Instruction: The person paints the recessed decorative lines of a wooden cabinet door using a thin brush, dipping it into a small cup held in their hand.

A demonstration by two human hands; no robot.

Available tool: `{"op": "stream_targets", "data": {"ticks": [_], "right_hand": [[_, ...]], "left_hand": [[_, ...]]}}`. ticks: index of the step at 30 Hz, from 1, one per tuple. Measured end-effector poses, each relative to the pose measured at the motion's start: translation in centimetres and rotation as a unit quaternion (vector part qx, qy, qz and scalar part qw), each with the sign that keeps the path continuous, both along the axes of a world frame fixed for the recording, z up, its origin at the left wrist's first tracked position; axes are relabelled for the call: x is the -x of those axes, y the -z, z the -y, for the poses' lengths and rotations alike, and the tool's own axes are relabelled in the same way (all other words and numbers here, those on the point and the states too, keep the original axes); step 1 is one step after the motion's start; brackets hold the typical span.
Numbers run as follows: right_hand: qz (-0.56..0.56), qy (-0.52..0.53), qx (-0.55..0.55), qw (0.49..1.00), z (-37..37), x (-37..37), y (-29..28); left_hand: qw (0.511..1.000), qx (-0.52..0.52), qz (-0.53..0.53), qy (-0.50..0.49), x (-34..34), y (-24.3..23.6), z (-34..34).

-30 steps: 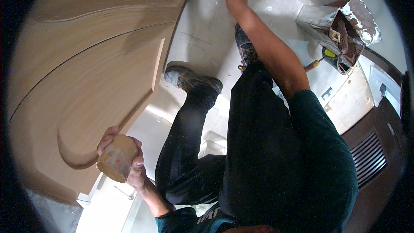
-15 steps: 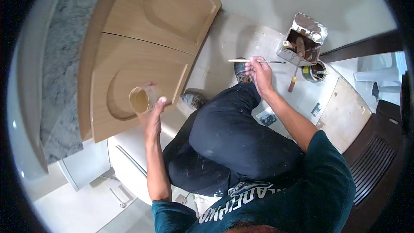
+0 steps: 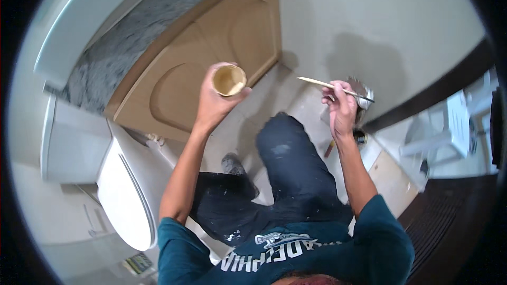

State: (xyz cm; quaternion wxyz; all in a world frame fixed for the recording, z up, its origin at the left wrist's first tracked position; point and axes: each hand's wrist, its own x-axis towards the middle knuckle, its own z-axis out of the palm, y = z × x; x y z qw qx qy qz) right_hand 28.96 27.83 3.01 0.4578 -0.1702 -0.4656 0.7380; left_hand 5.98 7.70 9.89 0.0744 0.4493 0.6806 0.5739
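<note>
My left hand is wrapped round a small cup, its mouth turned up toward me, with yellowish stuff coating the inside. A thin paintbrush with a pale wooden handle is pinched in the fingers of my right hand. Its dark tip points right, its handle end left toward the cup. Brush and cup are held apart in the air, over the floor in front of my knees. Behind my right hand, a paint-smeared metal tin is partly hidden.
A wooden cabinet under a grey stone counter runs along the left. A white toilet stands at my left side. Near the right forearm are an open can and a tool handle on the floor. A white plastic chair is beyond the doorway.
My left hand has raised the cup and brought it rightward, nearer the brush. My right hand has shifted right and lower in view with the brush. My view has tilted and my body has risen.
</note>
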Motion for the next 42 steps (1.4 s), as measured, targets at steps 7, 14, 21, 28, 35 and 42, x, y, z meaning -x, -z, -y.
{"op": "stream_targets", "data": {"ticks": [7,14,21,28,35,42], "right_hand": [[0.007,-0.081,-0.103,0.991,3.0,5.2,-6.1],[0.087,-0.079,-0.164,0.980,1.9,5.7,-4.9],[0.052,-0.090,-0.507,0.856,5.5,9.3,-13.0],[0.106,-0.106,-0.588,0.795,7.8,9.7,-11.0],[0.127,-0.108,-0.619,0.767,8.4,10.4,-9.8],[0.167,-0.113,-0.608,0.768,8.3,10.6,-9.4]], "left_hand": [[0.998,0.031,0.015,-0.059,2.8,1.8,4.6],[0.997,-0.053,0.021,-0.049,3.0,3.6,4.9],[0.997,0.052,-0.057,-0.019,3.6,4.0,6.6],[0.988,0.115,-0.102,-0.006,2.6,4.0,7.0],[0.985,0.116,-0.124,0.012,2.6,4.6,6.4],[0.985,0.123,-0.121,0.010,2.4,5.1,6.0]]}}
